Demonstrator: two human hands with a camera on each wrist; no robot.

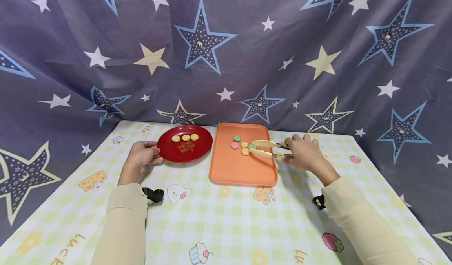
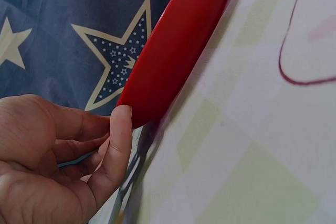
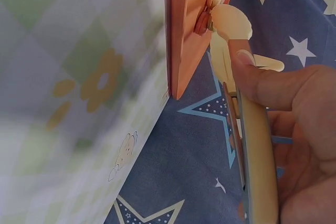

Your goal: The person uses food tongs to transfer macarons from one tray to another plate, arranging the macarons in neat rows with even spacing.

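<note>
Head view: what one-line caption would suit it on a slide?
Right hand grips tongs over biscuits on an orange tray; left hand holds a red plate.

the head camera looks down and forward from above, far enough to see the whole checked tablecloth (image 1: pixel 219 214). the left wrist camera sits very close, low by the table, beside the round red plate (image 2: pixel 173 45), also seen from the head (image 1: pixel 184 143). the right wrist camera is close and turned sideways, sharing the flat orange tray (image 3: pixel 191 24) with the head view (image 1: pixel 240 167).
</note>
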